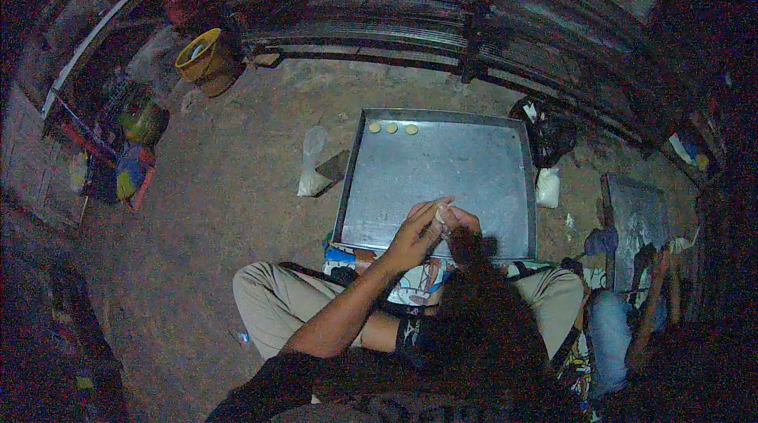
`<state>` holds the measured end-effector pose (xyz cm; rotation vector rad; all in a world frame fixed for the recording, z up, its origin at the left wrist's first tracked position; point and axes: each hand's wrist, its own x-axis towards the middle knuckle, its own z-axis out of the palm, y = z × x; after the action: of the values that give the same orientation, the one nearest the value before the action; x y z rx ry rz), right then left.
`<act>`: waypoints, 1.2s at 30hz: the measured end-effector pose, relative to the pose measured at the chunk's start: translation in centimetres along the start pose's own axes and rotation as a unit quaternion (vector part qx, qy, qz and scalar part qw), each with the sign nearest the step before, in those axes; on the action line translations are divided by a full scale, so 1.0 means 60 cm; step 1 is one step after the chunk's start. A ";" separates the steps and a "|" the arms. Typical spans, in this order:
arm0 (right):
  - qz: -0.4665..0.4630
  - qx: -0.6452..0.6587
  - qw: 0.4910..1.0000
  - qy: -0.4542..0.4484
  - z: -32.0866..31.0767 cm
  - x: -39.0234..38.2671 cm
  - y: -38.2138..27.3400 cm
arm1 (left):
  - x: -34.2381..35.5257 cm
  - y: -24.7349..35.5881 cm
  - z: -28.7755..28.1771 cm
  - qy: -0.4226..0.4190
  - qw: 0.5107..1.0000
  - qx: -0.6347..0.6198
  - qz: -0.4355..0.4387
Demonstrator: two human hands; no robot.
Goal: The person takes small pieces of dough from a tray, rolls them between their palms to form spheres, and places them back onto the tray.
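Note:
A large metal baking tray (442, 170) lies on the floor in front of my crossed legs. Three small, flat rounds of pale dough (391, 128) sit in a row in its far left corner. Over the tray's near edge my two hands meet, fingers closed around a small piece of pale dough (440, 216). My left hand (418, 232) holds it from the left, fingers pointing up and right. From the other side, my right hand (464, 225) presses its fingers against the same piece; shadow darkens part of that hand.
Left of the tray lies a clear plastic bag with white contents (314, 182); a white packet (548, 188) and a black plastic bag (553, 135) are at its right. A yellow bucket (201, 56) stands far left. Another person's arm (655, 297) reaches toward a second tray (636, 210). Metal racks (363, 16) line the back.

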<state>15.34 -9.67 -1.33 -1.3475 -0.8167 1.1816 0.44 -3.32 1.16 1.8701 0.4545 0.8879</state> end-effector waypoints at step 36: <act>-0.057 -0.001 0.991 -0.120 0.035 -0.021 -0.008 | -0.008 -0.003 0.007 0.134 0.861 -0.427 -0.244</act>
<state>13.08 -10.17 -0.41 -1.1575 -1.0515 1.2683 0.44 -3.81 0.70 0.7662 0.5520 0.8075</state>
